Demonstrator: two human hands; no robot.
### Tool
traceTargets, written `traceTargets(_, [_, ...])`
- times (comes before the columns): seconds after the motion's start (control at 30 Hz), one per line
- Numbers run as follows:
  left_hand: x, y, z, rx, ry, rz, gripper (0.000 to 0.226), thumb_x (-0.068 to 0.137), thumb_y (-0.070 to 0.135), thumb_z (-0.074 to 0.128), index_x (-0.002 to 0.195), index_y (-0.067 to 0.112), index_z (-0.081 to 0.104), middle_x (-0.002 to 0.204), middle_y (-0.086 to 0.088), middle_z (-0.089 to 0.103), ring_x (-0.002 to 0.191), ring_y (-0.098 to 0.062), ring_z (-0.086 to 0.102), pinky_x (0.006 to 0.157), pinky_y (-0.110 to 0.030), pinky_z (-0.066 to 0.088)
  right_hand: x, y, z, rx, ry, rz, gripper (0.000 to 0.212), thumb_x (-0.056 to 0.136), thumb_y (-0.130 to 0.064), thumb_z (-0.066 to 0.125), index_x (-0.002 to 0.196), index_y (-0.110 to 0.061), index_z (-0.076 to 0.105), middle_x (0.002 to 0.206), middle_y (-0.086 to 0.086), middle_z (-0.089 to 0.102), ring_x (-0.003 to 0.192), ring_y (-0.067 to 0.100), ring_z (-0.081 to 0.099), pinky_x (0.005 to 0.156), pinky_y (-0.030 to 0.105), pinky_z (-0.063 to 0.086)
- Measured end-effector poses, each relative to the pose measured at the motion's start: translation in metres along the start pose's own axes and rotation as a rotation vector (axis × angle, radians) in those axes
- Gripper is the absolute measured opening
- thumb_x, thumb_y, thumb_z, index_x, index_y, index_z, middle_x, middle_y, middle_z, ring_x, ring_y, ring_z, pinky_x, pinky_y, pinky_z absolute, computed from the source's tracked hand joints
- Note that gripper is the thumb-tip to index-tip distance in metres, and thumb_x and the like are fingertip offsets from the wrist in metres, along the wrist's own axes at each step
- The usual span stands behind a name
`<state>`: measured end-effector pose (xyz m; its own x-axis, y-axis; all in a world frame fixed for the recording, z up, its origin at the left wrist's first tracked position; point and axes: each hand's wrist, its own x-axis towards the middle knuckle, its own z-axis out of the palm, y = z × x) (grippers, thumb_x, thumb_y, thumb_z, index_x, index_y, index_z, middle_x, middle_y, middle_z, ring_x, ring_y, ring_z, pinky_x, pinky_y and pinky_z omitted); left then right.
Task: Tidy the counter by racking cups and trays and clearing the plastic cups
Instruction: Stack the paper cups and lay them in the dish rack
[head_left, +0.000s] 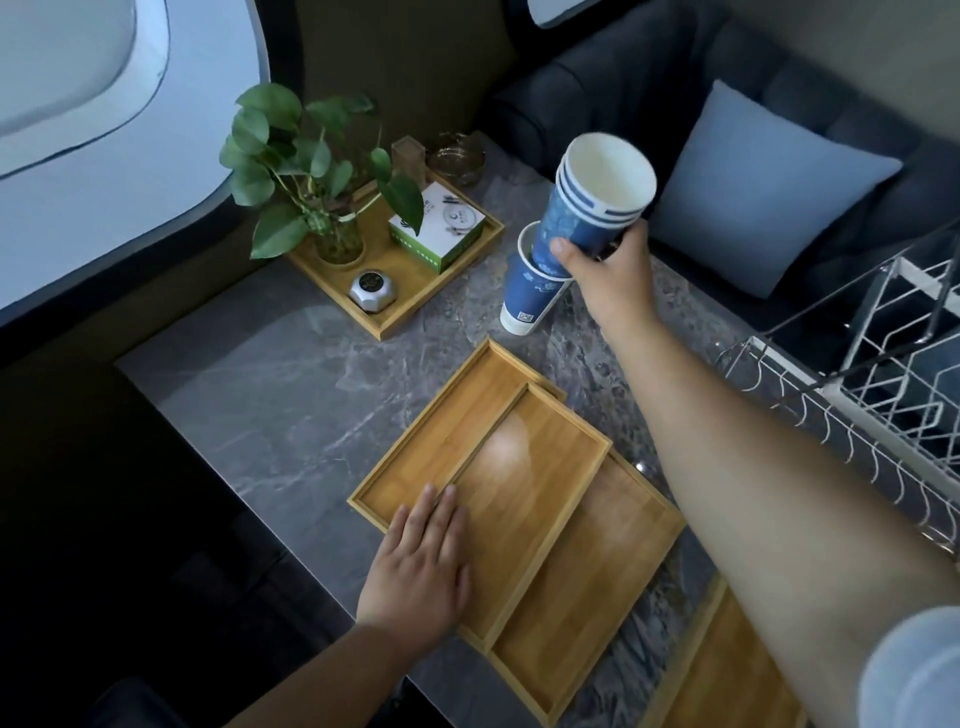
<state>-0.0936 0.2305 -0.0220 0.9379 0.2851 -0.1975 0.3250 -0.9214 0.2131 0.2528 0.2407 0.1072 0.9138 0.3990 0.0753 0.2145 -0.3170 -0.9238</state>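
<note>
My right hand grips a nested stack of blue-and-white paper cups, tilted, with its open mouth toward me. The stack's bottom end dips into the mouth of another blue cup that stands on the grey marble counter. My left hand lies flat, fingers together, on the near corner of the top bamboo tray. That tray lies askew on two more overlapping bamboo trays. A fourth wooden tray shows at the bottom right, partly hidden by my right arm.
A white wire rack stands at the counter's right edge. At the back a square wooden tray holds a potted plant, a tissue box and a small silver device. A glass ashtray sits behind. A sofa with a blue cushion lies beyond.
</note>
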Motion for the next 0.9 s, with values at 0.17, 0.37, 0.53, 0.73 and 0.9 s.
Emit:
traceTargets(0.17, [0.003,0.001,0.003,-0.019,0.014,-0.016,0.064,0.092,0.045,0.041,0.145,0.009,0.042,0.154,-0.009,0.035,0.146,-0.03,0.021,0.114,-0.047,0.016,-0.004,0.032,0.002,-0.054,-0.087,0.078,0.077,0.063,-0.038,0.083,0.128,-0.018,0.046,0.123,-0.007,0.062,0.112,0.01,0.061,0.097,0.034,0.05])
traceTargets(0.37, [0.016,0.005,0.001,-0.022,0.019,-0.024,0.063,0.092,0.044,0.039,0.144,0.008,0.044,0.154,-0.011,0.036,0.146,-0.032,0.022,0.113,-0.048,0.018,-0.007,0.035,0.002,-0.14,-0.156,0.137,0.117,0.066,-0.039,0.087,0.155,-0.021,0.013,0.154,0.006,0.037,0.135,0.021,0.044,0.101,0.034,0.042])
traceTargets(0.53, [0.017,0.006,0.001,-0.013,0.022,-0.021,0.062,0.093,0.044,0.036,0.143,0.008,0.046,0.153,-0.011,0.037,0.145,-0.032,0.023,0.113,-0.048,0.019,-0.015,0.033,-0.002,-0.233,-0.179,0.05,0.123,0.07,-0.032,0.087,0.155,-0.032,-0.003,0.164,0.008,0.009,0.146,0.028,0.027,0.111,0.047,0.035])
traceTargets(0.73, [0.016,0.005,0.001,-0.004,0.019,-0.02,0.063,0.092,0.044,0.037,0.143,0.008,0.045,0.154,-0.012,0.036,0.146,-0.032,0.022,0.113,-0.048,0.018,-0.018,0.016,-0.004,-0.678,-0.144,-0.444,0.089,0.075,-0.033,0.082,0.149,-0.019,0.034,0.162,0.015,0.017,0.146,0.036,0.021,0.112,0.045,0.031])
traceTargets(0.9, [0.016,0.005,-0.001,-0.005,0.012,-0.016,0.062,0.091,0.043,0.039,0.142,0.008,0.047,0.152,-0.012,0.038,0.145,-0.032,0.024,0.113,-0.048,0.019,-0.011,0.009,-0.002,-0.982,-0.226,-0.528,0.04,0.085,-0.032,0.072,0.116,-0.009,0.065,0.13,0.009,0.063,0.144,0.033,0.029,0.108,0.052,0.036])
